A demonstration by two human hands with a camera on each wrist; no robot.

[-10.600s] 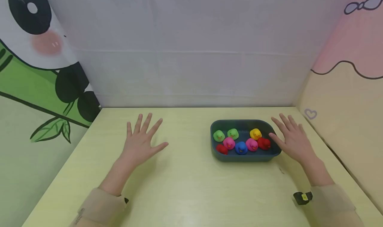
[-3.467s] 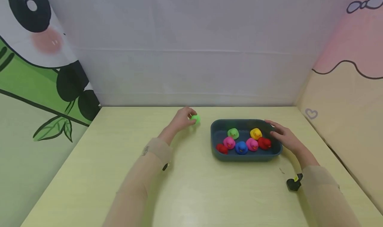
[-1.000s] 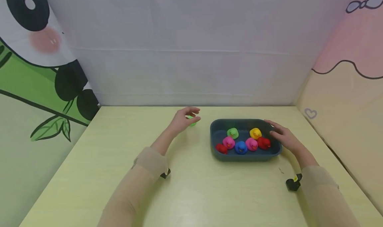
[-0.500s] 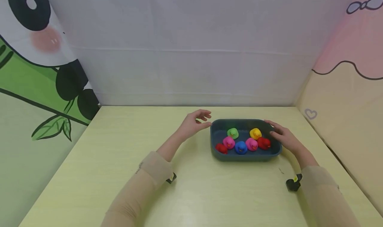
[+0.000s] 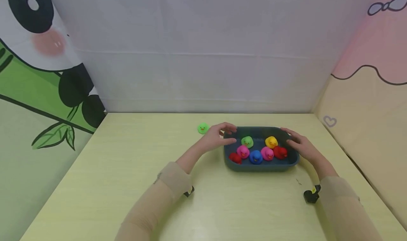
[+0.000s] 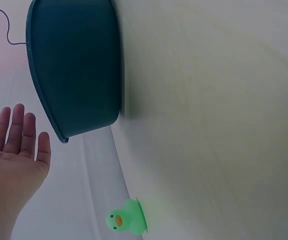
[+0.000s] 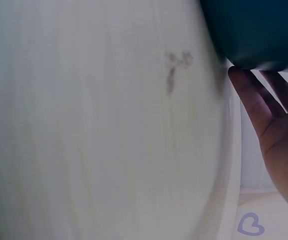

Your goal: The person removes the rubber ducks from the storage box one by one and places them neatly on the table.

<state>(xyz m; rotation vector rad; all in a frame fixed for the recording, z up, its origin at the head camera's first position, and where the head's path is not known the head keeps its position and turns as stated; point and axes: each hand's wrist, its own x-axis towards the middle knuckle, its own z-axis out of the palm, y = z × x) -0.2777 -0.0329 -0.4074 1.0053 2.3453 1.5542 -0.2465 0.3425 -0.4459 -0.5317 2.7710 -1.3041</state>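
Nearest, a pale bench (image 5: 95,184), faintly grained, probably smooth enough for sliding. Beyond, on the bench, a dark blue-green tray (image 5: 262,167): rounded corners, thin rim; likely stiff, light plastic, best taken by the rim at both short ends. Against the right end, the right hand (image 5: 305,147); whether pinching the rim or resting there, cannot tell. Inside, a left red duck (image 5: 235,158) and a blue duck (image 5: 255,157) in front; next, a left pink duck (image 5: 243,151), a right pink duck (image 5: 267,153) and a right red duck (image 5: 280,152). Probably soft, light rubber, slightly slick, best pinched across the rounded body. Over the left end, the left hand (image 5: 215,138), holding nothing, fingers loosely bent, thumb apart. Farther back, a green duck (image 5: 247,141) and a yellow duck (image 5: 271,142). Then, left of the tray, a lime duck (image 5: 203,128) upright on the bench. Last, a creased whitish cloth (image 5: 197,57).
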